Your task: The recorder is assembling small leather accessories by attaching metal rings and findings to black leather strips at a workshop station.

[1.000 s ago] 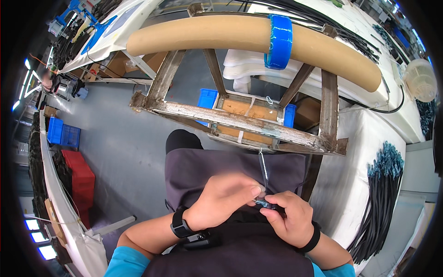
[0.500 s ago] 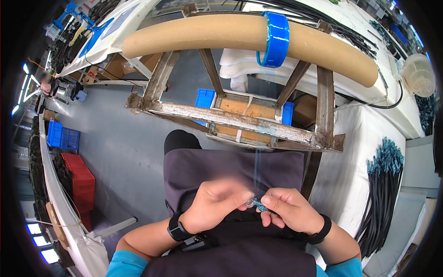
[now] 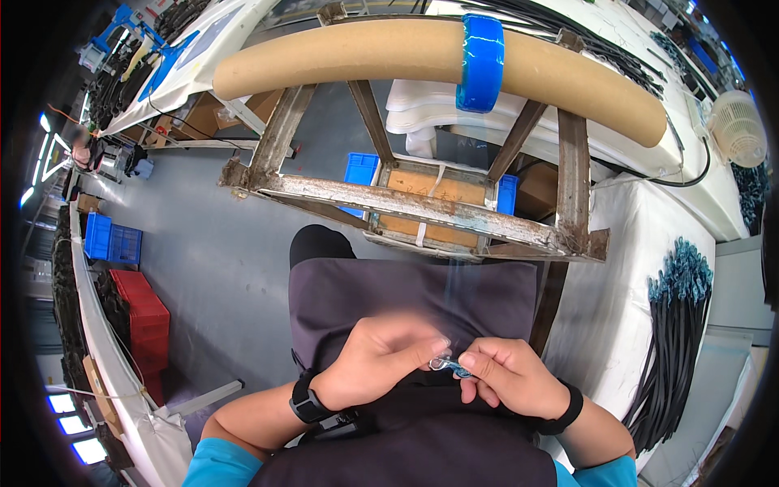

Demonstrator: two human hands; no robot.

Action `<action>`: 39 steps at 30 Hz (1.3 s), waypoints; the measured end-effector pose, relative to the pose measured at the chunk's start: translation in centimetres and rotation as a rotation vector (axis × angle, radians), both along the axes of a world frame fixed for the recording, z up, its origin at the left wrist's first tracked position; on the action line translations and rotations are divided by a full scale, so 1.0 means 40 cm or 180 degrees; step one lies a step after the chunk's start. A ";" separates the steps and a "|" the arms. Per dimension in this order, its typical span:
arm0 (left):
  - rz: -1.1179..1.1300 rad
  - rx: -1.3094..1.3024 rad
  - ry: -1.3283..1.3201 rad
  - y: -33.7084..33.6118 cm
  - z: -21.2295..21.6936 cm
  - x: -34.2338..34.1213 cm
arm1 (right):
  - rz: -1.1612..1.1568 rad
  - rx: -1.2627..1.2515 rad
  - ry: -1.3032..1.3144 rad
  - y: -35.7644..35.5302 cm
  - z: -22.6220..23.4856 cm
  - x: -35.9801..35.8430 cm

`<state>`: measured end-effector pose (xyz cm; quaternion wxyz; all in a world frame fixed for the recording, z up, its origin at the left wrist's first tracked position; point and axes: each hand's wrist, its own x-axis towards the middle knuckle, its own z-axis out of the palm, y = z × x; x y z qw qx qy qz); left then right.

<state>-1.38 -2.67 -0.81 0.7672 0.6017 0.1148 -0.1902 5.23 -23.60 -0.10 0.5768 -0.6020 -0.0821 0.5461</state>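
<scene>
Just between both hands (image 3: 375, 359) (image 3: 517, 375), small blue-wrapped metal clip (image 3: 445, 365), pinched from either side.

Free floor (image 3: 219, 268) leftward, rusty metal frame (image 3: 422, 209) ahead

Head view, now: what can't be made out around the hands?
Head view:
- Small metal-and-blue piece: too small for detail; the right hand's fingers cover its right end.
- Left hand: upper edge blurred; its thumb hides part of its grip.
- Faint bluish strip: blurred, so its ends can't be traced.
- Blue roll: far side hidden by the brown tube.
</scene>
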 end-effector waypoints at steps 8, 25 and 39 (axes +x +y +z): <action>-0.0174 0.0154 -0.0562 0.001 0.017 -0.006 | 0.0009 0.0177 0.0928 -0.003 -0.010 0.029; 0.0269 -0.0706 0.0268 0.003 -0.008 -0.005 | -0.0629 0.0539 -0.3842 0.024 -0.066 -0.036; 0.0776 -0.0643 0.0527 0.034 -0.030 -0.029 | -0.1368 -0.0483 -0.3382 -0.144 -0.016 0.086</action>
